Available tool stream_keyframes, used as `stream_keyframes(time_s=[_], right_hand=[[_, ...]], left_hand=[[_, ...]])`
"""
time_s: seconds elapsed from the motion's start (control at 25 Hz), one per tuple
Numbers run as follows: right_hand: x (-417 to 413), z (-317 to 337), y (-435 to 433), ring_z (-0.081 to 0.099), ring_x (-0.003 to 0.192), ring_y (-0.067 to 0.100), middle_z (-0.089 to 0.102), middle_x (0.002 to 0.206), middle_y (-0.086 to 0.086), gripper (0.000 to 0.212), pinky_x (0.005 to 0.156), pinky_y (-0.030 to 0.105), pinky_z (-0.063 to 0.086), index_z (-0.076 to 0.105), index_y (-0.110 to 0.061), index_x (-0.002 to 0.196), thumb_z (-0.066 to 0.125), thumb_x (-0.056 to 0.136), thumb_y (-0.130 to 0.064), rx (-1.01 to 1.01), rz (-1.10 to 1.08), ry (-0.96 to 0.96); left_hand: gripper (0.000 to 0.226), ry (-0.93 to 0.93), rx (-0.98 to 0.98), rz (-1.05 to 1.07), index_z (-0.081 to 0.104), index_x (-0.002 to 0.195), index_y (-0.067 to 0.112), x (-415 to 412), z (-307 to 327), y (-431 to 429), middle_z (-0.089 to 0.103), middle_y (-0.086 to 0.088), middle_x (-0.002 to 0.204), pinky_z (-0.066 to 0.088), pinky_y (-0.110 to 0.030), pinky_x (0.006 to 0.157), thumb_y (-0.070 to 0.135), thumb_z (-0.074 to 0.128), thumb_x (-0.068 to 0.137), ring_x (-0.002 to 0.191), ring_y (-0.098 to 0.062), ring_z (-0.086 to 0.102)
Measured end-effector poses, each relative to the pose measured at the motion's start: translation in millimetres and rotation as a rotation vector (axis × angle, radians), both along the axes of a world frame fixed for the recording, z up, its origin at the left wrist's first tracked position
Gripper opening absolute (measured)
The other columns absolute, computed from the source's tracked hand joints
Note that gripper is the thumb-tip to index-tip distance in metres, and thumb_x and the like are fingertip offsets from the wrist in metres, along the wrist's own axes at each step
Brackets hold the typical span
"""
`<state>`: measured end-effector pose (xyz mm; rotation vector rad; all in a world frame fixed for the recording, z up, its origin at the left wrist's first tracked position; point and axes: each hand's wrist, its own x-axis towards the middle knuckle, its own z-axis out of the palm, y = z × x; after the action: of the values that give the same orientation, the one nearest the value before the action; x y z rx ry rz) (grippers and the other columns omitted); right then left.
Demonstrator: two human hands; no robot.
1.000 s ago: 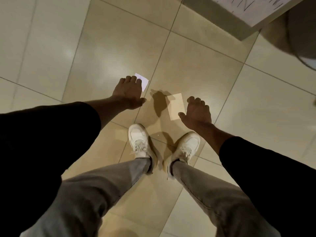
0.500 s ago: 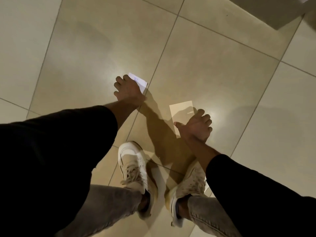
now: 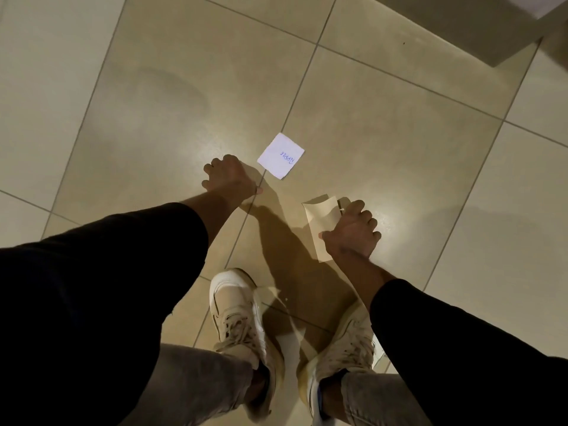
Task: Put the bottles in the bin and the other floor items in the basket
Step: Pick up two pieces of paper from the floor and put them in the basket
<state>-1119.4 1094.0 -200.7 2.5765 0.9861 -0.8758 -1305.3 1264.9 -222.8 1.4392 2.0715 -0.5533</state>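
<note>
A small white paper note with blue writing lies flat on the tiled floor. My left hand hovers just left of it with fingers curled and nothing in them; it is not touching the note. A cream-coloured paper sheet lies to the right, its near edge curling up off the floor. My right hand is closed on that sheet, thumb over its lower edge and fingers bent over its right side. No bottle, bin or basket is in view.
My two white shoes stand just below the hands. A pale flat board casts a dark shadow across the top right corner. Beige floor tiles with grout lines surround everything.
My left hand has slid left off the white note, which now lies fully exposed. My right hand has closed on the cream sheet and lifted its edge. The camera has dropped closer to the floor.
</note>
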Motion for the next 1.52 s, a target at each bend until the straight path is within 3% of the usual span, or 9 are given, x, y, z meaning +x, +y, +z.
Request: stream_keyframes(time_s=[0.12,0.32,0.52,0.72,0.84,1.0,1.16,1.28,1.52], right_hand=[[6.6,-2.1,1.5,0.05,0.129,0.034,0.053,0.136,0.015,0.086,0.104,0.046,0.045,0.049,-0.01,0.137,0.091,0.073,-0.05,-0.051,-0.016,0.053],[6.9,-4.8,-2.6,0.048,0.128,0.032,0.053,0.133,0.012,0.072,0.104,0.043,0.046,0.061,-0.014,0.132,0.087,0.077,-0.051,-0.052,-0.018,0.054],[-4.3,-6.4,7.8,0.048,0.129,0.031,0.053,0.136,0.013,0.067,0.104,0.044,0.042,0.059,-0.013,0.132,0.082,0.083,-0.053,-0.05,-0.003,0.04],[7.8,19.1,23.6,0.047,0.13,0.032,0.055,0.137,0.012,0.063,0.104,0.045,0.04,0.053,-0.012,0.14,0.073,0.092,-0.047,-0.035,-0.023,0.082],[26.0,66.7,19.5,0.049,0.13,0.032,0.058,0.136,0.011,0.055,0.105,0.044,0.042,0.054,-0.015,0.139,0.071,0.094,-0.043,-0.013,-0.078,0.1],[60.4,172.7,2.9,0.056,0.128,0.029,0.064,0.132,0.007,0.046,0.105,0.042,0.047,0.062,-0.02,0.134,0.072,0.095,-0.042,0.038,-0.152,0.091],[84.5,290.9,-17.4,0.067,0.115,0.033,0.073,0.119,0.008,0.037,0.097,0.043,0.055,0.072,-0.019,0.121,0.078,0.09,-0.038,0.149,-0.299,0.101],[97.7,385.4,-33.4,0.07,0.106,0.036,0.075,0.11,0.009,0.026,0.083,0.036,0.052,0.074,-0.017,0.107,0.079,0.089,-0.035,0.225,-0.398,0.113],[118.2,523.3,-72.6,0.068,0.108,0.042,0.073,0.118,0.016,0.036,0.082,0.04,0.051,0.071,-0.013,0.12,0.077,0.093,-0.035,0.282,-0.538,0.103]], left_hand=[[0.068,-0.033,0.082,-0.019,0.052,0.129,0.009,12.0,5.6,-4.7,0.053,-0.011,0.136,0.049,-0.045,0.103,0.028,0.089,0.075,0.133,-0.032,0.045],[0.085,-0.132,0.276,-0.192,0.046,0.129,0.006,48.3,11.4,2.3,0.05,-0.013,0.135,0.05,-0.046,0.095,0.046,0.094,0.071,0.131,-0.033,0.046],[0.076,-0.153,0.129,-0.237,0.057,0.127,0.009,62.3,8.6,28.8,0.064,-0.011,0.13,0.053,-0.044,0.098,0.043,0.096,0.072,0.128,-0.031,0.056],[0.047,-0.168,0.009,-0.181,0.069,0.094,0.011,61.8,42.0,24.3,0.073,-0.015,0.109,0.059,-0.043,0.087,0.038,0.099,0.069,0.116,-0.034,0.066],[0.044,-0.225,0.009,-0.174,0.063,0.081,0.012,61.5,85.7,-4.9,0.073,-0.012,0.101,0.045,-0.033,0.061,0.037,0.097,0.071,0.099,-0.033,0.072],[0.048,-0.277,0.031,-0.184,0.07,0.118,0.008,61.3,183.6,-50.4,0.072,-0.012,0.119,0.054,-0.038,0.083,0.041,0.084,0.086,0.111,-0.034,0.068],[0.025,-0.29,0.05,-0.188,0.066,0.113,0.009,75.4,291.9,-76.1,0.07,-0.015,0.123,0.05,-0.038,0.081,0.031,0.065,0.101,0.112,-0.04,0.066],[0.025,-0.332,0.043,-0.222,0.069,0.114,0.009,90.9,381.0,-85.7,0.072,-0.014,0.127,0.056,-0.043,0.089,0.029,0.066,0.1,0.112,-0.039,0.067],[0.04,-0.4,0.04,-0.27,0.068,0.13,0.011,133.6,519.6,-106.7,0.068,-0.014,0.133,0.051,-0.039,0.09,0.03,0.073,0.095,0.121,-0.04,0.062]])
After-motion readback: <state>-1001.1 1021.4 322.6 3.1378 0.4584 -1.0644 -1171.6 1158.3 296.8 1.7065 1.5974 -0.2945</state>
